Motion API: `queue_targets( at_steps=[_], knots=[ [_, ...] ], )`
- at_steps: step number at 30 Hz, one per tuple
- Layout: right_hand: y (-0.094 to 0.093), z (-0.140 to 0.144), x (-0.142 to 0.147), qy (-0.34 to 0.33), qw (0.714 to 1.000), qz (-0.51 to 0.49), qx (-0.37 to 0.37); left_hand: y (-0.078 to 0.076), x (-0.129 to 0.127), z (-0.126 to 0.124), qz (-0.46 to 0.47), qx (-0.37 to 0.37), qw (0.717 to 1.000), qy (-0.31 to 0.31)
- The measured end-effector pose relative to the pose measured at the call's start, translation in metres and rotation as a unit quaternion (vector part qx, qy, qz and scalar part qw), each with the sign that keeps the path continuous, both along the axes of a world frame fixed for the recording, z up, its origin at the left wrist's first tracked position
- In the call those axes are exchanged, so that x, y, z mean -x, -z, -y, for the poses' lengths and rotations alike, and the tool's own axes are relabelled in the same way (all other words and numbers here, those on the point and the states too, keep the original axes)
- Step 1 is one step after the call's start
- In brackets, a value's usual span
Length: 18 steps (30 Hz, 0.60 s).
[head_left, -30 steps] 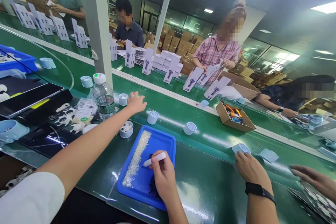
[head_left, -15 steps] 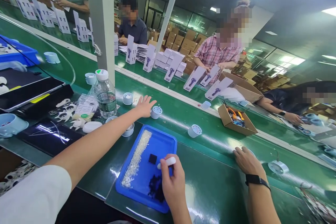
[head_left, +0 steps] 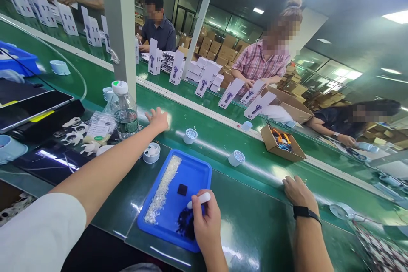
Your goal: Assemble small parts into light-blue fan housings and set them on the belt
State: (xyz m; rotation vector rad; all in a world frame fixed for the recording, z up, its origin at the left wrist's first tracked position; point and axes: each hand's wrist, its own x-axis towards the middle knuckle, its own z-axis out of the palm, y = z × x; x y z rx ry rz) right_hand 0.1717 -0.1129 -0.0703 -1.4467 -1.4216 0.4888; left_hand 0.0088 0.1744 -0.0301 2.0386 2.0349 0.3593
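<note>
My left hand reaches out over the green belt with its fingers spread, covering the spot where a small light-blue cup stood; whether it touches the cup is hidden. In my right hand is a short white rounded stick-like tool, gripped between thumb and fingers. That hand is over the right side of a blue tray. Small clear-white pieces line the tray's left side. A dark square block and a pile of small black pieces lie near the tool.
Light-blue round housings stand on the belt. Beside my left forearm are a water bottle and a round housing. A co-worker's hand with a black wristband rests at right. White boxes line the far side.
My left hand has moved left, away from the round housing on the belt, to where the small cup was. My right hand still holds the white tool over the tray.
</note>
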Motion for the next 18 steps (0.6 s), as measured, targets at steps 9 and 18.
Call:
queue_targets(
  at_steps=[9,18],
  knots=[
    [-0.016,-0.019,0.002,-0.037,0.998,0.034,-0.031,-0.049,-0.008,0.036,0.231,-0.041,0.971,0.042],
    [-0.049,-0.004,0.023,0.047,0.969,-0.203,-0.131,-0.063,0.008,0.166,0.725,0.136,0.673,0.057]
  ],
)
